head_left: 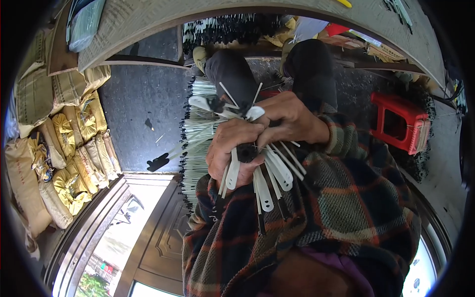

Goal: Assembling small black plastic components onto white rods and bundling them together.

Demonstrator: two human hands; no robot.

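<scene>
Both my hands work on one bundle of white flat strips [263,190] and thin pale rods, fanned out around a black round hub [246,152]. The strips have small holes near their ends, and several rods are black-tipped. My left hand [232,143] is closed around the bundle's middle from the left. Against its upper right side, my right hand [293,116] is closed, thumb and fingers pressed together at the strips; what exactly they pinch is hidden. A rod with a black end piece [158,162] sticks out to the left.
A tall pile of pale rods with black ends [200,133] lies left of my lap. Brown and yellow wrapped packages [74,148] are stacked at the far left. A red plastic stool [400,121] stands to the right. A table board [217,17] curves across the far side.
</scene>
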